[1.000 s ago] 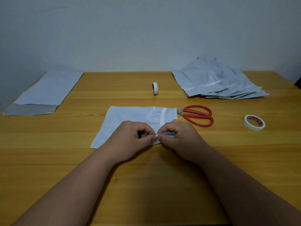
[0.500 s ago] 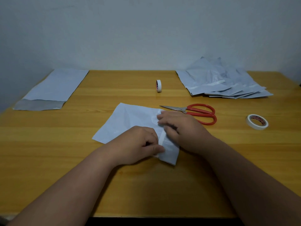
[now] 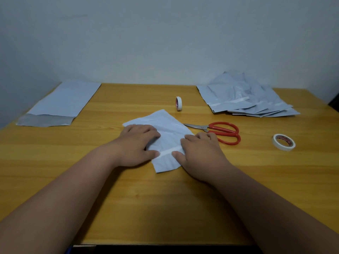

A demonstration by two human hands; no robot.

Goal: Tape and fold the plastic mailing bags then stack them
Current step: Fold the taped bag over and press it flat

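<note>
A folded pale grey mailing bag (image 3: 168,132) lies slanted on the wooden table (image 3: 165,208), with a white tape strip (image 3: 169,150) across its near part. My left hand (image 3: 136,143) lies flat on the bag's left side, thumb touching the strip's left end. My right hand (image 3: 200,153) presses flat on the bag's right side, thumb at the strip's right end. A flat unfolded bag (image 3: 62,105) lies at the far left. A loose pile of several bags (image 3: 245,101) sits at the far right.
Red-handled scissors (image 3: 220,132) lie just right of the bag, blades pointing left. One tape roll (image 3: 178,103) stands on edge behind the bag. Another roll (image 3: 283,142) lies flat near the right edge. A wall rises behind the table.
The bag has turned from lying crosswise to slanting toward me. Both hands went from pinching the tape at its edge to pressing flat on the bag.
</note>
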